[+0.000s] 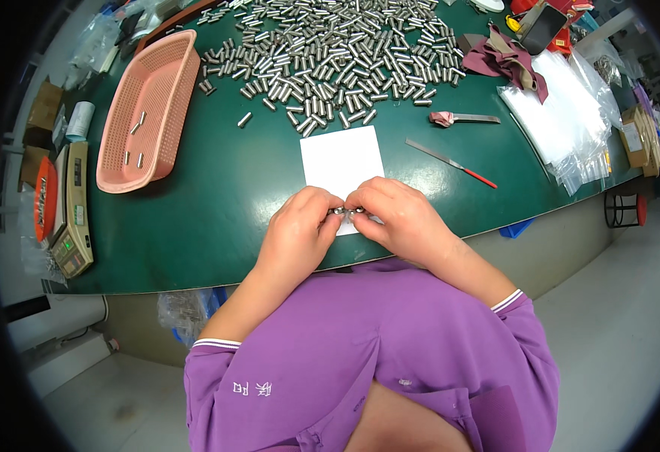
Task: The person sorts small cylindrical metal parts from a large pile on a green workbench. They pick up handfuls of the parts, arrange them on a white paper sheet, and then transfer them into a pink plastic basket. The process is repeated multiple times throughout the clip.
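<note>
Close together over the near half of a white sheet of paper, both my hands are pinched. My left hand grips a small shiny metal pin between thumb and fingertips. Between the fingertips of my right hand is another small metal pin; the fingers cover most of both. Beyond the paper spreads a large heap of short metal pins. One loose pin lies apart on the left of the heap.
On the left stand a pink perforated basket with several pins inside and a scale with an orange tray. To the right lie a red-handled file, a file with a wrapped handle, a dark red cloth and plastic bags.
</note>
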Demonstrator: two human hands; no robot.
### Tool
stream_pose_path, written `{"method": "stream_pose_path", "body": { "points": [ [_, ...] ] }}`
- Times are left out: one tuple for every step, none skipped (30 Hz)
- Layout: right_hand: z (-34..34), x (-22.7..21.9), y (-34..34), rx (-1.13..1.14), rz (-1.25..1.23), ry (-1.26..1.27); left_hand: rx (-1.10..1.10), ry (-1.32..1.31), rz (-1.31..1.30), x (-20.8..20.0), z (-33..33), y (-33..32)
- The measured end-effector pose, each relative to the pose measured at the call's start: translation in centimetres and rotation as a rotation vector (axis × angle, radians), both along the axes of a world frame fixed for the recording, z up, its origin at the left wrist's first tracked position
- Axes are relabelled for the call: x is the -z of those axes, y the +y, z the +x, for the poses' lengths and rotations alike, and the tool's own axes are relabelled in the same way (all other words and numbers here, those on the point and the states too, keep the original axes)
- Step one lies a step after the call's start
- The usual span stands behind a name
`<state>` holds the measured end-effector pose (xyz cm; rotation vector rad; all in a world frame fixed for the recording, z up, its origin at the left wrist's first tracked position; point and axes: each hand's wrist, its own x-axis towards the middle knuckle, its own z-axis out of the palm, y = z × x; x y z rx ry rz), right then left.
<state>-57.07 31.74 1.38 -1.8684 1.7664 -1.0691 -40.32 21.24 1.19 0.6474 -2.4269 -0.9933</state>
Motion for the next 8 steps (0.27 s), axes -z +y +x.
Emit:
{"method": "stream_pose_path", "body": {
  "points": [
    [-0.08,-0.06,-0.05,0.006,-0.017,0.027,-0.016,0.019,-0.007,-0.19,0.0,0.08],
    [-0.16,0.01,-0.12,0.012,-0.035,0.054,-0.012,-0.017,-0.03,-0.21,-0.01,0.04],
    [-0.23,0.12,-0.16,0.018,-0.052,0.081,-0.008,-0.053,-0.052,-0.11,0.0,-0.02],
    [-0.29,0.27,-0.19,0.032,-0.044,0.094,-0.003,-0.087,-0.075,-0.04,-0.02,-0.13],
    [-0.33,0.46,-0.19,0.046,-0.037,0.107,-0.01,-0.062,-0.022,-0.01,0.04,-0.15],
    [-0.39,0.44,-0.2,0.061,-0.03,0.121,-0.017,-0.037,0.031,0.01,0.15,-0.13],
    [-0.47,0.28,-0.18,0.086,0.025,0.033,-0.027,-0.016,0.084,-0.06,0.27,-0.13],
    [-0.59,0.0,-0.15,0.11,0.079,-0.055,-0.051,0.026,0.182,-0.48,0.44,-0.34]
  ]
}}
